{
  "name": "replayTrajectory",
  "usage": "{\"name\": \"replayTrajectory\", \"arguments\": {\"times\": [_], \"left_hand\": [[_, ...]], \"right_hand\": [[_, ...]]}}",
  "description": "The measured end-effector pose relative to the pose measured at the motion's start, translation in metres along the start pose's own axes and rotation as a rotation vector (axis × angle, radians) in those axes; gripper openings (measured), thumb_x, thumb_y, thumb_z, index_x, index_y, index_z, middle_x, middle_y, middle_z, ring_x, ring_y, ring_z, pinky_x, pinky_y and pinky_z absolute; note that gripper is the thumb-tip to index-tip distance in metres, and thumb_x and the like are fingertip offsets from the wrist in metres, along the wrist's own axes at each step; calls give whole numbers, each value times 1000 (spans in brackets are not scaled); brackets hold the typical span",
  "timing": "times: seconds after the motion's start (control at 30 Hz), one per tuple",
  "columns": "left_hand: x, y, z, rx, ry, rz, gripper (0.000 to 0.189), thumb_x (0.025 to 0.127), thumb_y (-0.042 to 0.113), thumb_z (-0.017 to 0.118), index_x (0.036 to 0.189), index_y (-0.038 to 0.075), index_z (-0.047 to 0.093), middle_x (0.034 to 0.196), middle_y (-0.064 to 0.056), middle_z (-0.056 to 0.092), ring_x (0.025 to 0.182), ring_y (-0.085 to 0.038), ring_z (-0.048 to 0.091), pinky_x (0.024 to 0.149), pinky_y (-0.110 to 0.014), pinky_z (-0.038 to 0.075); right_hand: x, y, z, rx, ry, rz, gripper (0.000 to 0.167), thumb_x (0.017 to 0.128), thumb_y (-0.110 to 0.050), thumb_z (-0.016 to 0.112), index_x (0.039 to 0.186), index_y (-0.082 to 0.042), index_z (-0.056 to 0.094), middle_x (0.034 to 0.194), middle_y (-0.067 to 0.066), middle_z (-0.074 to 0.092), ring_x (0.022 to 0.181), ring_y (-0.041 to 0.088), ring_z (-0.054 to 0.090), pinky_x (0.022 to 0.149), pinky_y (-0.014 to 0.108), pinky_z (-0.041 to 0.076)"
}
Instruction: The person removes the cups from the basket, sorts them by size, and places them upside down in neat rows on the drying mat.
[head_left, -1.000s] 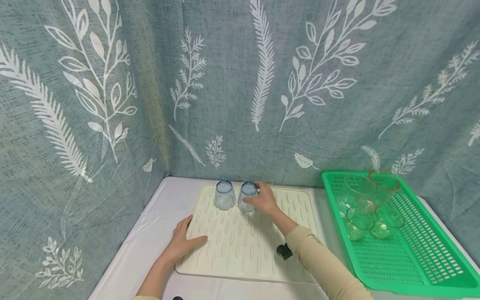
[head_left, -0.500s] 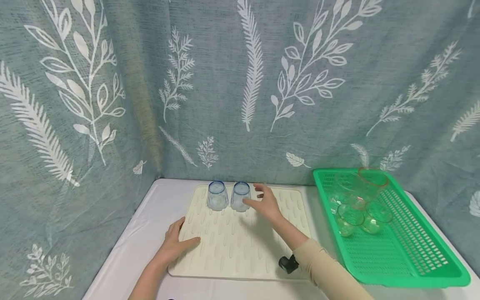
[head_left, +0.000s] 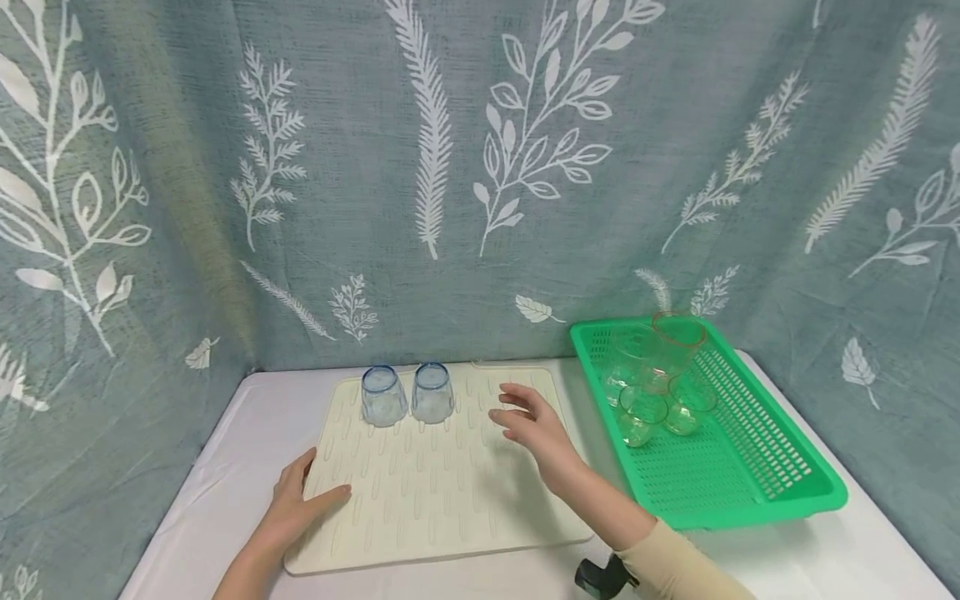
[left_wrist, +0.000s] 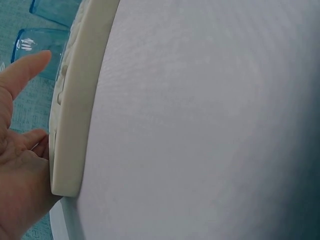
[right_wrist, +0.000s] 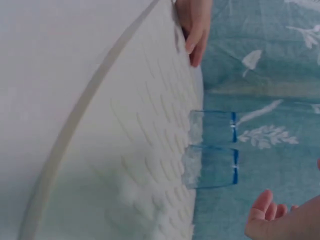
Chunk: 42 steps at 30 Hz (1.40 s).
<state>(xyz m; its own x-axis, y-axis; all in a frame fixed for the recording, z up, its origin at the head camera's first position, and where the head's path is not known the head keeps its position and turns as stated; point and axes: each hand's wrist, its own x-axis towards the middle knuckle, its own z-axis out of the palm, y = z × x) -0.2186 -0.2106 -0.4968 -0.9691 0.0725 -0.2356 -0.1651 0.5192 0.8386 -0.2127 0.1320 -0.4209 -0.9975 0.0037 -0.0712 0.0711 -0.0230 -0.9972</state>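
Two clear glasses with blue rims, the left glass and the right glass, stand side by side with rims up at the back left of a cream ribbed mat. My right hand hovers over the mat's right half, fingers relaxed and holding nothing. In the right wrist view that hand is apart from the nearer glass. At the mat's left edge rests my left hand, thumb extended over the top. The left wrist view has its fingers right beside the mat's edge.
On the right stands a green perforated basket. It holds several glasses, among them an orange-rimmed glass and a yellowish glass. A patterned curtain hangs behind the white-covered table. Near my right wrist is a small black device.
My right hand has let go of the right blue-rimmed glass and moved away to the right. My left hand stays at the mat's edge. The head view has turned rightward.
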Motion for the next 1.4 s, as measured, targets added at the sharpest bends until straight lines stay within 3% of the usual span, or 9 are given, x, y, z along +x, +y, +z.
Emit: {"name": "replayTrajectory", "arguments": {"times": [0.13, 0.27, 0.5, 0.63, 0.8, 0.97, 1.23, 1.3, 1.4], "left_hand": [[-5, -6, -4, -18, -5, -18, 106, 87, 31, 73, 151, -9, -1, 152, -36, 0, 139, -54, 0, 111, -64, 9], [-6, -9, -3, -29, -8, -14, 107, 87, 32, 73, 151, -9, -2, 152, -36, 0, 139, -53, 1, 112, -63, 10], [-5, -6, -5, 2, -13, -8, 105, 88, 34, 71, 151, -9, -2, 152, -36, 0, 139, -53, 3, 112, -63, 9], [-1, -4, -4, 2, -12, 11, 104, 88, 32, 72, 151, -9, -1, 151, -36, 1, 139, -53, 4, 113, -62, 9], [1, -1, 0, -3, -6, 14, 104, 87, 31, 73, 151, -9, 2, 152, -35, 2, 139, -52, 4, 113, -62, 9], [2, 2, 2, 2, 2, 10, 104, 86, 32, 73, 152, -8, 2, 152, -34, 3, 140, -52, 4, 113, -62, 8], [-2, -1, -1, 8, 7, 3, 103, 87, 29, 73, 151, -10, 2, 152, -35, 3, 140, -52, 3, 113, -61, 8], [-3, -2, -2, 10, 8, 0, 104, 87, 30, 73, 151, -9, 2, 152, -35, 3, 140, -52, 3, 113, -62, 8], [-4, -2, -5, 4, 8, -9, 104, 87, 32, 73, 152, -8, 1, 153, -34, 2, 140, -52, 3, 113, -62, 8]], "right_hand": [[-19, -7, -20, 27, -11, -12, 52, 91, -15, 67, 138, -4, 49, 132, 12, 51, 112, 21, 56, 92, 37, 48], [-34, -17, -54, 7, 25, -36, 50, 92, -11, 66, 138, -5, 48, 132, 10, 51, 111, 19, 55, 94, 37, 47], [-44, -35, -127, -214, 148, -101, 55, 96, -22, 64, 143, -10, 41, 137, 3, 45, 112, 13, 50, 90, 28, 48], [-44, -36, -165, -394, 218, -70, 67, 96, -29, 64, 150, -9, 30, 147, 11, 36, 125, 25, 41, 95, 40, 43], [-36, -26, -202, -599, 251, 20, 86, 94, -27, 67, 153, 3, 12, 152, 31, 16, 133, 50, 24, 97, 61, 37], [-24, -18, -225, -723, 288, 94, 98, 89, -20, 69, 148, 14, -2, 147, 43, 7, 134, 59, 13, 104, 67, 26], [-7, -4, -241, -715, 230, 219, 106, 87, -19, 69, 144, 18, -13, 146, 47, -2, 134, 61, 3, 107, 68, 19], [-3, 0, -243, -714, 220, 234, 107, 86, -19, 69, 142, 20, -13, 145, 48, -2, 134, 62, 5, 108, 67, 19], [1, 4, -245, -680, 196, 252, 108, 85, -18, 70, 141, 21, -15, 142, 50, 1, 132, 62, 15, 106, 63, 30]]}}
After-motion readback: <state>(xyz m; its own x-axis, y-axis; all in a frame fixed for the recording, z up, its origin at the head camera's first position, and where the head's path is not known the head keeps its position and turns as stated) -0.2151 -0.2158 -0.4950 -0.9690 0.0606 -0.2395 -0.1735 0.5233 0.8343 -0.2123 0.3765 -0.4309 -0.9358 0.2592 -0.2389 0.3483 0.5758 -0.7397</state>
